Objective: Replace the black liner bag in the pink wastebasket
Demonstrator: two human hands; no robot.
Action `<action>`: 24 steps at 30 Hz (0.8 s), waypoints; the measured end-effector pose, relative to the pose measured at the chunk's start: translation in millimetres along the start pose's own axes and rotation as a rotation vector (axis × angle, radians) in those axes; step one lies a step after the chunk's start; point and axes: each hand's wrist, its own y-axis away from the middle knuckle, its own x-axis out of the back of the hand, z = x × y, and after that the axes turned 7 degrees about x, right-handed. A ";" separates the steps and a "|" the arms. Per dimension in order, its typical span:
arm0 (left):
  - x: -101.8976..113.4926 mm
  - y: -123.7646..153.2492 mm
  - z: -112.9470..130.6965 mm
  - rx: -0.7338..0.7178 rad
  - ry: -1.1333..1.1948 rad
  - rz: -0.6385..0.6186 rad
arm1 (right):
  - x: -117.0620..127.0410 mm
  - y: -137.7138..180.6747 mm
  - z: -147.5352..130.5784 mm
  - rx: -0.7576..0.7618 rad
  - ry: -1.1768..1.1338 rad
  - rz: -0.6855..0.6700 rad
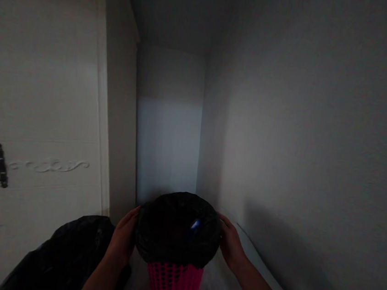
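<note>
Between my hands is a pink plastic basket (174,284) with a pattern of holes in its side. A black bin bag (175,254) lines it and is folded down over the rim. My left hand (124,234) grips the lined rim on the left, its fingertips partly hidden by the bag. Opposite it, my right hand (232,242) holds the right side of the rim, with its fingers against the black plastic. Inside the bag it is dark, apart from a small bluish glint.
A large full-looking black bag (68,252) stands at the lower left. Behind it rises a white wardrobe (56,103) with a dark handle (1,165). A pale wall (299,151) runs along the right, with a white strip (270,273) at its foot.
</note>
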 end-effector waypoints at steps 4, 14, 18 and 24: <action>-1.7 -17.2 15.1 -0.086 -0.141 -0.023 | -2.4 -16.8 -4.7 0.070 -0.024 0.008; -23.2 -46.0 39.2 -0.182 -0.208 -0.103 | -18.5 -49.3 -47.0 0.354 0.265 -0.284; -19.2 -59.0 40.7 -0.076 -0.450 -0.121 | -19.7 -58.6 -53.9 0.387 0.309 -0.362; -30.5 -60.6 45.2 0.011 -0.527 -0.216 | -31.4 -81.4 -64.2 0.266 0.326 -0.241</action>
